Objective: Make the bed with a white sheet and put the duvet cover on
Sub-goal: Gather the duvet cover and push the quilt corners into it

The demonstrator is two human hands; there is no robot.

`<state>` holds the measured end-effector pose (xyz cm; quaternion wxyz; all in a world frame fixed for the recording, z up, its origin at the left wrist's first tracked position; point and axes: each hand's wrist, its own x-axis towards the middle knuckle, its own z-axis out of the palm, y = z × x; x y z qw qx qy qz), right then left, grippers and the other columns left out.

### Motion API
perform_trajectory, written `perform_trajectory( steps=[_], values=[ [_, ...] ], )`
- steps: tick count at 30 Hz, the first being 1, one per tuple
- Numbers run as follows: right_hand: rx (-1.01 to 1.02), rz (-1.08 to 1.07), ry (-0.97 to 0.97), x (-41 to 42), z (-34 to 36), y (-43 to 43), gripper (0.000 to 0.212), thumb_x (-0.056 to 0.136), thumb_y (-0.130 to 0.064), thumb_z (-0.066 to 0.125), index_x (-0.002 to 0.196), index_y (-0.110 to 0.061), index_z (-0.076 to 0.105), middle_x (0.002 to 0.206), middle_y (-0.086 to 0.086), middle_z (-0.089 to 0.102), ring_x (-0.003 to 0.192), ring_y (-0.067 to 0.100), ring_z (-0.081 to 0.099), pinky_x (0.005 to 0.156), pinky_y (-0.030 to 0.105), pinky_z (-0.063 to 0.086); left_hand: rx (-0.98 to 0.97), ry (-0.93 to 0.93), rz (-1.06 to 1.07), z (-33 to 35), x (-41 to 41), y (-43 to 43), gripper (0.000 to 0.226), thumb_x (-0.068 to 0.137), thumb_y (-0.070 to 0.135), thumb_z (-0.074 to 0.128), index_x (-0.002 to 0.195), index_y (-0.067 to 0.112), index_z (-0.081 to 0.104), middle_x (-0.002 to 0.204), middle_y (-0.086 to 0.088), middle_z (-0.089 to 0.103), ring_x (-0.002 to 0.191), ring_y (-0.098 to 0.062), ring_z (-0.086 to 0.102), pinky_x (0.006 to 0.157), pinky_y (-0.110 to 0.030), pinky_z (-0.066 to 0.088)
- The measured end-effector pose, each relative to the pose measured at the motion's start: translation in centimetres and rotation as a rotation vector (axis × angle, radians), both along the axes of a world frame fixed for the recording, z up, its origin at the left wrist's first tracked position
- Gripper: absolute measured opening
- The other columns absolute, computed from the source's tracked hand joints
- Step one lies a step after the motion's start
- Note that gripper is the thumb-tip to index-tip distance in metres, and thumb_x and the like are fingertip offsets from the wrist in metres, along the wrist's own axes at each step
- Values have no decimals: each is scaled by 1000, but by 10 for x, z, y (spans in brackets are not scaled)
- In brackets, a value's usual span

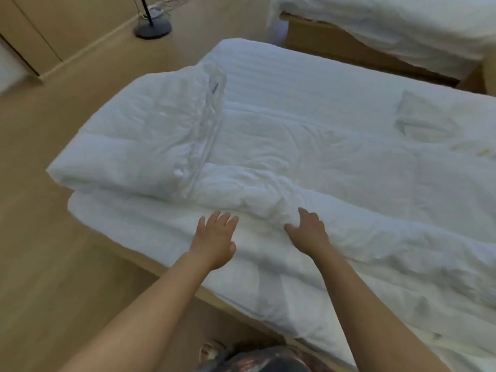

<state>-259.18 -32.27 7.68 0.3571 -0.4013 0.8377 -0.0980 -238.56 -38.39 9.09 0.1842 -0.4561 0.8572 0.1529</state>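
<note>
Head view: the rumpled white quilted duvet (268,146) lies on the white bed sheet (139,218), left end folded back. The near edge appears to want straightening, best done by gripping the ridge with hands well apart and pulling evenly. Left hand (214,233), fingers spread, holds nothing beside the ridge; right hand (308,229) rests on the ridge, fingers slightly bent, thumb apart, no pinch evident.

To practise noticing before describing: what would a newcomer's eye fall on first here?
Two bare hands reach over the near edge of the bed: the left hand spread open above the sheet, the right hand resting on a crumpled ridge of white duvet. Beyond them, at the bed's left end, lies a thick folded white bundle. A second bed stands at top right.
</note>
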Motion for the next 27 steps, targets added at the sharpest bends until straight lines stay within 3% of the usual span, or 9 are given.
perform_trajectory(
  steps=[5, 8, 13, 17, 19, 21, 24, 27],
  values=[
    [-99, 15, -187, 136, 7, -78, 68, 94, -45, 47, 149, -14, 21, 152, 11, 24, 139, 29, 26, 110, 39, 25, -6, 40, 45, 12, 105, -42, 64, 95, 28, 40, 151, 19, 9, 158, -1, 9, 146, -23, 1, 115, -45, 7],
    [-172, -82, -365, 196, 9, -126, 81, 88, -58, 48, 150, -16, 16, 156, 9, 20, 141, 26, 24, 111, 41, 25, -12, 61, 66, 14, 153, -76, 65, 95, 27, 41, 150, 18, 9, 159, -2, 8, 146, -24, 0, 115, -45, 9],
    [-191, -386, -508, 262, -8, -215, 115, 67, -70, 65, 151, -23, 1, 157, 10, 7, 141, 34, 21, 108, 49, 27, 3, 88, 88, 12, 223, -143, 65, 95, 26, 41, 151, 17, 9, 158, -4, 9, 146, -24, 3, 115, -43, 13],
    [-196, -830, -635, 285, -39, -275, 123, 61, -61, 77, 149, -30, -2, 155, 10, 12, 137, 36, 25, 109, 56, 27, 33, 72, 0, 12, 282, -207, 65, 94, 25, 40, 150, 16, 9, 157, -4, 13, 144, -23, 9, 113, -41, 17],
    [-239, -1033, -699, 301, -50, -297, 119, 62, -49, 82, 149, -27, 4, 152, 8, 22, 133, 35, 34, 106, 56, 32, 61, 80, -20, 13, 312, -244, 66, 95, 25, 41, 151, 17, 8, 158, -3, 10, 145, -24, 8, 114, -41, 16],
    [-275, -1108, -695, 323, -51, -320, 102, 66, -33, 83, 146, -19, 21, 145, 8, 37, 126, 33, 44, 103, 53, 39, 99, 104, -34, 14, 341, -281, 67, 94, 25, 42, 151, 18, 9, 158, -3, 11, 145, -23, 9, 114, -40, 15],
    [-321, -1076, -569, 358, -41, -360, 72, 72, -16, 78, 134, -6, 43, 133, 12, 52, 116, 32, 52, 93, 38, 45, 121, 180, -22, 12, 380, -336, 67, 93, 26, 43, 151, 20, 11, 158, -1, 12, 145, -20, 10, 114, -38, 16],
    [-357, -978, -508, 402, -23, -400, 66, 74, -11, 73, 133, -4, 46, 127, 13, 55, 109, 31, 54, 85, 36, 46, 153, 229, -5, 7, 417, -389, 67, 93, 28, 45, 151, 21, 11, 158, 0, 13, 145, -18, 11, 114, -37, 15]
  ],
)
